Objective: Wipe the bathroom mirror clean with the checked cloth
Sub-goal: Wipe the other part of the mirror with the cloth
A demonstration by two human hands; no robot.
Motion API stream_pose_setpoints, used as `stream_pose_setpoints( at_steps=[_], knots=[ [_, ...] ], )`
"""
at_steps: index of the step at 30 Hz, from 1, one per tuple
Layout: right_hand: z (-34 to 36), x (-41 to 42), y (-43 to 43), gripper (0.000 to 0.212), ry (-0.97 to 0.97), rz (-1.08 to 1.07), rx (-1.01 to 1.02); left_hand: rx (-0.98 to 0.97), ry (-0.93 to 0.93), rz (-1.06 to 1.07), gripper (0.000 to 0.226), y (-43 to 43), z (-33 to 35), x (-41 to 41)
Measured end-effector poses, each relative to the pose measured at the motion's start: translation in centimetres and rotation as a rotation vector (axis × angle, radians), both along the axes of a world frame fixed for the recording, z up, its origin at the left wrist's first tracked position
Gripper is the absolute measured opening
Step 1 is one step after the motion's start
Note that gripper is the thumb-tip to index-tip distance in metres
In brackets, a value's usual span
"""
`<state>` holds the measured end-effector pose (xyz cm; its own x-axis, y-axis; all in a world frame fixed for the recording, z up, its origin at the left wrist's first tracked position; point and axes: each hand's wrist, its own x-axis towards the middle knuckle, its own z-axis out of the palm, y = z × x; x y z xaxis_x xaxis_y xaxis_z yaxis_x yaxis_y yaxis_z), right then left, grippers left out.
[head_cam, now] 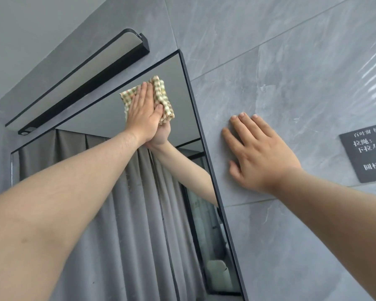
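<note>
The black-framed mirror (109, 118) fills the middle of the view and reflects grey curtains and my own arm. My left hand (142, 111) presses the beige and green checked cloth (163, 98) flat against the glass near the mirror's upper right corner, fingers straight, thumb along the cloth's lower edge. My right hand (258, 153) rests flat on the grey tiled wall just right of the mirror's frame, fingers spread and holding nothing.
A black bar lamp (85, 83) juts out above the mirror's top edge. A dark sign with white writing (367, 153) is fixed to the grey tiled wall (280, 61) at the far right.
</note>
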<state>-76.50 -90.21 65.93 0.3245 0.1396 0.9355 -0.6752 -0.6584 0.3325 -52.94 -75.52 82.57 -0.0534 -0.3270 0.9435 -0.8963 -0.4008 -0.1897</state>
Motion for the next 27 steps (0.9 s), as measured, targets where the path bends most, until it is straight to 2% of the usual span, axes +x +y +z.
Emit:
stream_pose_setpoints(
  at_steps=[4,11,19,23,27],
  knots=[
    [0.0,0.0,0.1,0.071,0.0,-0.005,-0.005,0.065,-0.048,0.013,0.069,0.9,-4.4,0.5],
    [-0.1,0.0,0.3,0.07,0.001,-0.017,-0.006,0.253,-0.14,0.04,0.073,2.6,-16.5,2.4],
    [-0.1,0.0,0.3,0.07,-0.01,-0.023,-0.021,0.302,-0.16,0.049,0.071,2.8,-26.7,2.2],
    [-0.1,0.0,0.3,0.07,-0.011,-0.023,-0.025,0.302,-0.151,0.031,0.074,2.7,-28.6,2.6],
    [-0.1,0.1,0.2,0.071,-0.008,-0.028,-0.025,0.287,-0.062,0.035,0.073,2.6,-26.0,2.1]
  ],
)
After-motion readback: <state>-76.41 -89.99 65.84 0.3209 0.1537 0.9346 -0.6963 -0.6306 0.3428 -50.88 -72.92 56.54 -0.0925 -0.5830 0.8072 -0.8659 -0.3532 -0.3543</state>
